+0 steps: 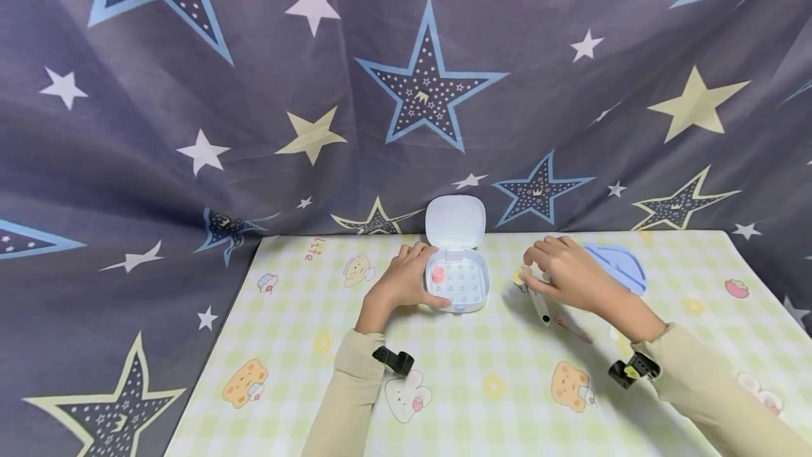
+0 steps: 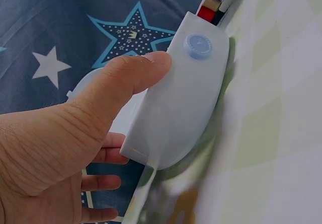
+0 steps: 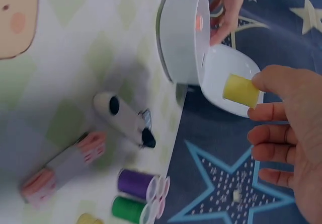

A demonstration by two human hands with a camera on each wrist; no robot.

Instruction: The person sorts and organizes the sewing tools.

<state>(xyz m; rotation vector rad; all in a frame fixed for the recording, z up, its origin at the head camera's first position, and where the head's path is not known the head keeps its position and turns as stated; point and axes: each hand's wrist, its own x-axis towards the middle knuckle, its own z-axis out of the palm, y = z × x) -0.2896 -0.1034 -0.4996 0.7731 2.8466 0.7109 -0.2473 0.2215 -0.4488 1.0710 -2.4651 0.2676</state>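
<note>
A small white sewing box [image 1: 466, 305] stands with its lid [image 1: 455, 221] raised, rows of little pegs inside and one coral thread spool [image 1: 438, 273] on a peg at the back left. My left hand [image 1: 409, 277] grips the box's left side, thumb at the front rim and fingers toward the back. In the left wrist view the thumb lies over the front wall beside a round blue button [image 2: 197, 46]. To the right of the box, my right hand [image 1: 564, 270] pinches a yellow thread spool [image 3: 241, 90] between thumb and fingertips, above the table.
Below the right hand lies a white tool with black ends [image 3: 123, 116]. Near it is a pale strip with pink ends [image 3: 63, 168]. Purple [image 3: 137, 183] and green [image 3: 132, 209] thread spools lie close by. A blue tray [image 1: 618, 268] sits behind the right wrist; a star-printed curtain [image 1: 285, 182] hangs behind the table.
</note>
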